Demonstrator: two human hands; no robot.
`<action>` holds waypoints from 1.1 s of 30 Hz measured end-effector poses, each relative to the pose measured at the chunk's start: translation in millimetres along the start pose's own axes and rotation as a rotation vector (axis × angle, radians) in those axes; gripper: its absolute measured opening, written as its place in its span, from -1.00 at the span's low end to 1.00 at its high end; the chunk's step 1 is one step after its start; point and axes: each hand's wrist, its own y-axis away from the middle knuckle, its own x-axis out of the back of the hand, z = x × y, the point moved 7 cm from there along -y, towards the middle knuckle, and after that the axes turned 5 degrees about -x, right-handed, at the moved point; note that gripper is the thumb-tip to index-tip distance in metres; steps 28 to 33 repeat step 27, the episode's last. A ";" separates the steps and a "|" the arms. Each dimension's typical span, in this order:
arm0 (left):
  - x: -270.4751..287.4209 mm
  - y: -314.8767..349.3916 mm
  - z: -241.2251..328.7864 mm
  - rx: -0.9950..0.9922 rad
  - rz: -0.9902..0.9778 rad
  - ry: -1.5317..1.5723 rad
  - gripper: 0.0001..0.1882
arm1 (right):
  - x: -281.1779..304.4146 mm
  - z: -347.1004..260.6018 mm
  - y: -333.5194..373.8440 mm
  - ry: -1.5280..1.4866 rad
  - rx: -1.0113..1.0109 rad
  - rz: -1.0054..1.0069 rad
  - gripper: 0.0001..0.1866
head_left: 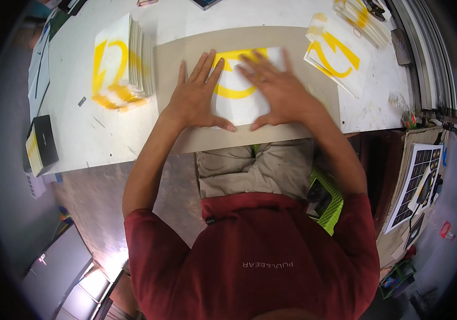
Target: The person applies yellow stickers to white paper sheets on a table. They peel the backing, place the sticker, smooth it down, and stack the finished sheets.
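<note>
A white sheet or flat bag with a yellow curved print [239,109] lies on a grey-beige board [185,45] at the table's near edge. My left hand [196,96] rests flat over its left side, fingers spread, thumb near the lower edge. Over its right side lies my right hand [279,90], fingers spread and slightly blurred, the thumb at the lower edge. Both palms hide the sheet's side edges. Neither hand grips anything.
On the white table [79,130], a tall stack of yellow-printed pieces [119,64] stands left. More printed pieces [335,53] lie right, with another pile [364,21] behind. A black box [44,144] sits at the left edge. Metal rails [431,53] run along the right.
</note>
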 end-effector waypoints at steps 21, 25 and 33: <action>2.3 21.6 54.6 -0.138 0.436 0.119 -0.23 | -4.0 13.1 52.2 -0.265 0.005 0.260 -0.28; -10.8 26.2 57.6 -0.087 0.459 0.127 -0.37 | -6.5 8.5 57.2 -0.206 -0.037 0.290 -0.42; -13.7 28.0 58.0 -0.077 0.449 0.132 -0.41 | -13.8 5.8 61.7 -0.162 0.011 0.342 -0.48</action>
